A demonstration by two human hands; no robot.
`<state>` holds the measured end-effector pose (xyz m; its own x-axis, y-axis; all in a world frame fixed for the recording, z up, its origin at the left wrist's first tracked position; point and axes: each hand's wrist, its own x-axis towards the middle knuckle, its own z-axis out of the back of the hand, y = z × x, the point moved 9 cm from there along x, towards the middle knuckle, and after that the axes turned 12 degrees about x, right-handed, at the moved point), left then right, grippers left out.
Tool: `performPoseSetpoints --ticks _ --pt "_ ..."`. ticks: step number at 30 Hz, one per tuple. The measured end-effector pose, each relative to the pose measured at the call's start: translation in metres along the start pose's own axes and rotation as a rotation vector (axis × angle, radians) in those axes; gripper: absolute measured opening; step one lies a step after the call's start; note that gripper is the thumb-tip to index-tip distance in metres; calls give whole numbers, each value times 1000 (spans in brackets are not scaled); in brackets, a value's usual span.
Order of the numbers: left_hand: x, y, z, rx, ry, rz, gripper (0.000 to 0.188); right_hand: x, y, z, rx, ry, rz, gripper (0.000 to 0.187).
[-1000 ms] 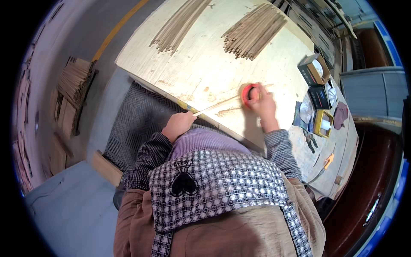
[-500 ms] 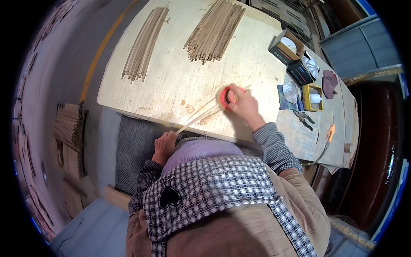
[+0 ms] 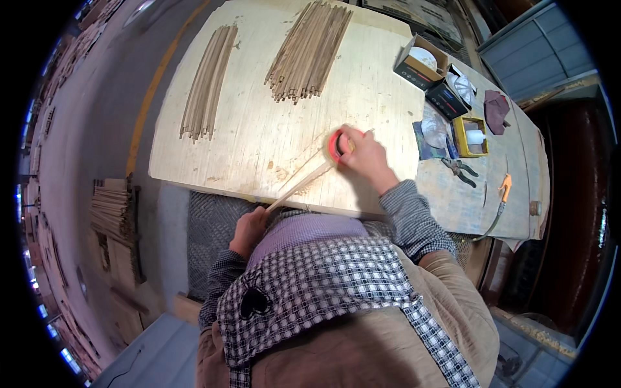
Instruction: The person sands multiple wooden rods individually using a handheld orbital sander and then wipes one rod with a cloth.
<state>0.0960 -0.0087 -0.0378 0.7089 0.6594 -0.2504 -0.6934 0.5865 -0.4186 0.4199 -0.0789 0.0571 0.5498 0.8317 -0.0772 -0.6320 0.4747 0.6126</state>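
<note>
My left hand (image 3: 250,230) is closed on the near end of a thin wooden strip (image 3: 299,188) at the table's front edge. The strip slants up and to the right toward my right hand (image 3: 367,157). In that hand is a red ring-shaped roll of tape (image 3: 334,146), gripped at its right side and pressed over the far part of the strip. A small tip of the strip shows just past my fingers. What lies under the roll is hidden. A second thin pale line, perhaps another strip, runs beside the first.
Two bundles of wooden strips, a small one (image 3: 210,87) and a larger one (image 3: 309,55), lie on the pale tabletop (image 3: 252,123). On the right are open boxes (image 3: 420,63), a yellow tray (image 3: 471,137), pliers (image 3: 460,171), an orange-handled air gun (image 3: 505,186) and a dark cloth (image 3: 496,112).
The whole view has shifted slightly. My left hand still holds the strip. My right hand remains over its far part with the red roll, at nearly the same spot.
</note>
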Motion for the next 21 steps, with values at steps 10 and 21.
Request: performPoseSetpoints --ticks 10,21 --pt "1 -7 1 -13 -55 -39 25 1 -2 -5 27 -2 15 59" --pt "4 6 -22 132 -51 -117 26 -78 125 -91 177 385 490 30"
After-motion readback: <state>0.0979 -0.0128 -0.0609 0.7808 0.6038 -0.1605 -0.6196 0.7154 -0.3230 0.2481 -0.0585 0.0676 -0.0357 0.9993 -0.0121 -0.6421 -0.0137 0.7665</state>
